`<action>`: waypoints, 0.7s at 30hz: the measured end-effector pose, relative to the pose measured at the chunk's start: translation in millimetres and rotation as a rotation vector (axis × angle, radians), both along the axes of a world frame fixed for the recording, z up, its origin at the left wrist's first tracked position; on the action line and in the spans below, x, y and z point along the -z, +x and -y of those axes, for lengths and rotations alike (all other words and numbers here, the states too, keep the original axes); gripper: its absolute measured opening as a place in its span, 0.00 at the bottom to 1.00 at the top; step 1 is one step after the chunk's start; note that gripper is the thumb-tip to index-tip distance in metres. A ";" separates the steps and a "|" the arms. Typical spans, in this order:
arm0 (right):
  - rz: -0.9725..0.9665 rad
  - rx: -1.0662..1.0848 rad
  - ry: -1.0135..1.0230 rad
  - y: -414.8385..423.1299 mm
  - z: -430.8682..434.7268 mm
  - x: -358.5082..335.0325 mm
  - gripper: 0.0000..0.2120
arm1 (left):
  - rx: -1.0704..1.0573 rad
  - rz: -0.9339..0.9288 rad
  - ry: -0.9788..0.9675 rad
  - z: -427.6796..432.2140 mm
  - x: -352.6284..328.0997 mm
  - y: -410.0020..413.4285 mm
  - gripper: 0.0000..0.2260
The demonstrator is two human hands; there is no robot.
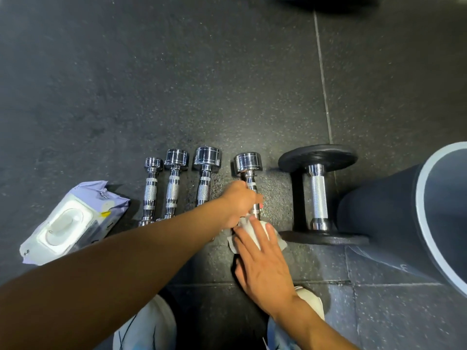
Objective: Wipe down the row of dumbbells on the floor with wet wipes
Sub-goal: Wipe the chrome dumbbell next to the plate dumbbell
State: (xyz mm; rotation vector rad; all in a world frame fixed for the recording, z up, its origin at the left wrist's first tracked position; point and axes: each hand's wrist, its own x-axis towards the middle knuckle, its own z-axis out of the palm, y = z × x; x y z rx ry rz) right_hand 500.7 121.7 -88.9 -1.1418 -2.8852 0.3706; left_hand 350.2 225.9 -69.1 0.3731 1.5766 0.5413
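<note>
Left forearm [126, 261] over three dumbbells [172, 188], left hand [238, 202] gripping fourth dumbbell [247, 161]; right hand [262, 263] flat on wipe [246, 226].

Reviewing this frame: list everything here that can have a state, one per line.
Wipe pack: lying on the floor, lid closed.
Three smaller dumbbells: lying side by side, no hand on them.
Fourth dumbbell: handle gripped by left hand.
Wet wipe: draped over the fourth dumbbell's near end, under right hand.
Right hand: fingers straight, pressing the wipe.
Black dumbbell: lying on the floor, untouched.
</note>
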 end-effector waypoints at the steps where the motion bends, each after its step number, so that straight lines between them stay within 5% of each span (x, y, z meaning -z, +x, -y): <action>1: 0.006 -0.009 0.004 -2.3 0.0 0.9 0.22 | -0.010 0.025 -0.002 0.6 -0.9 -1.4 0.05; 7: -0.053 0.171 -0.053 -14.1 -6.2 -2.4 0.21 | -0.040 -0.048 0.031 4.7 0.5 -1.6 0.07; 14: -0.229 0.199 -0.257 -18.6 -4.4 -1.4 0.23 | 0.324 -0.537 0.099 -2.7 -9.8 -16.7 0.20; 21: -0.193 0.291 -0.215 -36.6 -16.7 -4.4 0.24 | 0.290 -0.454 0.114 2.0 -12.6 -25.0 0.13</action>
